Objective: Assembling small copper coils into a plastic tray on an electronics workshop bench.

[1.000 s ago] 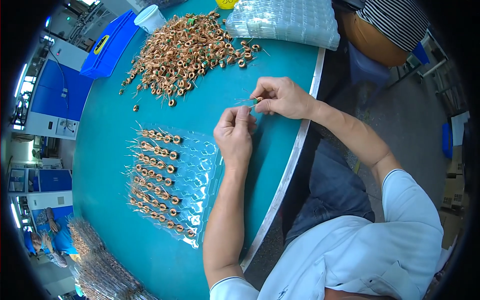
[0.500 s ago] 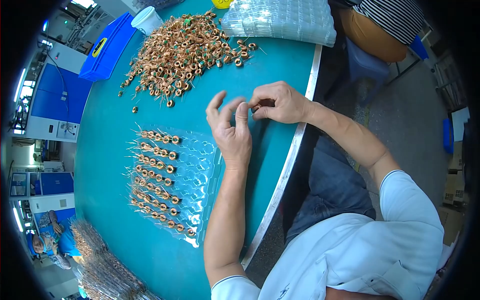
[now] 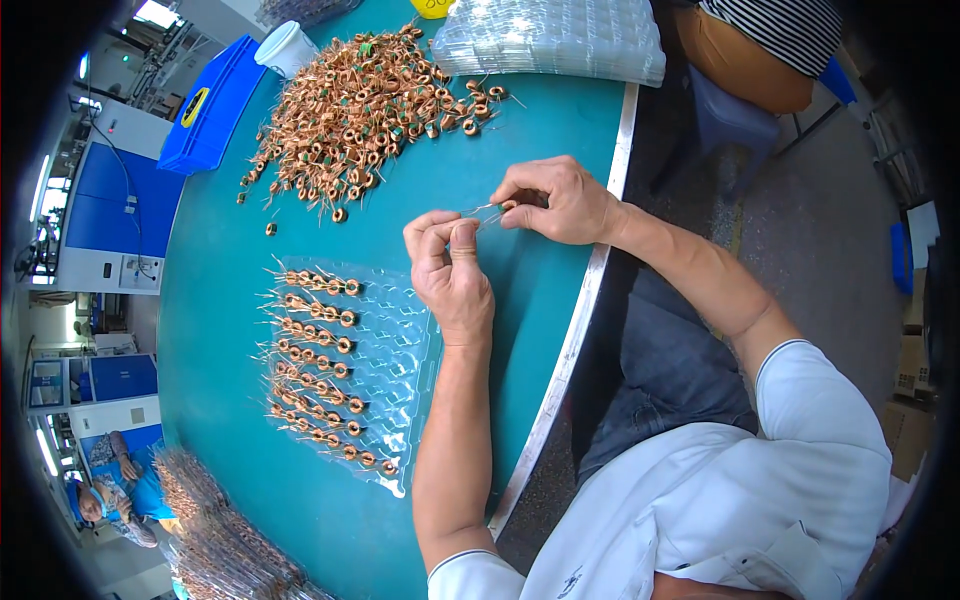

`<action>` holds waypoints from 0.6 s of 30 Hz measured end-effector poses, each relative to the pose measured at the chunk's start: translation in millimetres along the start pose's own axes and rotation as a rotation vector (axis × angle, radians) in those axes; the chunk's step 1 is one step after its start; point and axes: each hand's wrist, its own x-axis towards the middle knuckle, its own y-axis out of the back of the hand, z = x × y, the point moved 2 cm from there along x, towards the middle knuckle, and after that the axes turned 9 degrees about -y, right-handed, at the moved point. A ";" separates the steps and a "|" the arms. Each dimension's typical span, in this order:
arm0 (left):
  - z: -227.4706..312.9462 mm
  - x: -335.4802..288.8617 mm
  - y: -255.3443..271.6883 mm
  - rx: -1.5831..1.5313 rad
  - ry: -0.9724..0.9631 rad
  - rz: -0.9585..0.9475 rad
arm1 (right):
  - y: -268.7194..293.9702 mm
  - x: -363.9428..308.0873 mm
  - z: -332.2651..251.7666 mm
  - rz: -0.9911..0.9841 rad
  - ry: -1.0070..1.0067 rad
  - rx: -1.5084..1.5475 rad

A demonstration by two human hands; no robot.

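Between the fingertips of my right hand is a copper-wound ring coil, held above the green table. Its thin wire leads reach left to my left hand, whose thumb and fingers are pinched on their ends. Below and left of my hands lies a clear plastic tray with moulded pockets. Rows of copper coils fill its left part, their leads pointing left; the pockets nearer my left forearm hold none. Farther away, a big heap of loose coils spreads over the table.
A stack of clear trays stands at the far right of the table. Behind the heap are a white cup and a blue bin. Filled trays are piled at lower left. Another person sits at the upper right.
My left hand's fingers have gone from spread and moving to pinched on the coil's leads. The coil in my right hand has come into clearer view. The whole view has shifted slightly.
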 end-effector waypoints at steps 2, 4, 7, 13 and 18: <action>-3.6 1.5 1.1 -0.045 0.045 -0.041 | -0.9 0.2 2.2 0.056 -0.003 0.093; -1.4 1.4 -4.9 -0.113 0.087 0.021 | 3.9 -0.5 8.5 0.044 -0.286 0.397; 2.3 1.1 -7.2 -0.116 0.090 0.009 | 14.8 4.4 14.2 -0.020 -0.348 0.564; 10.8 0.1 -14.7 0.183 -0.232 -0.134 | 11.0 3.5 9.5 -0.117 -0.349 0.470; 12.9 -0.1 -17.2 0.254 -0.263 -0.162 | 12.6 0.3 6.1 -0.190 -0.333 0.423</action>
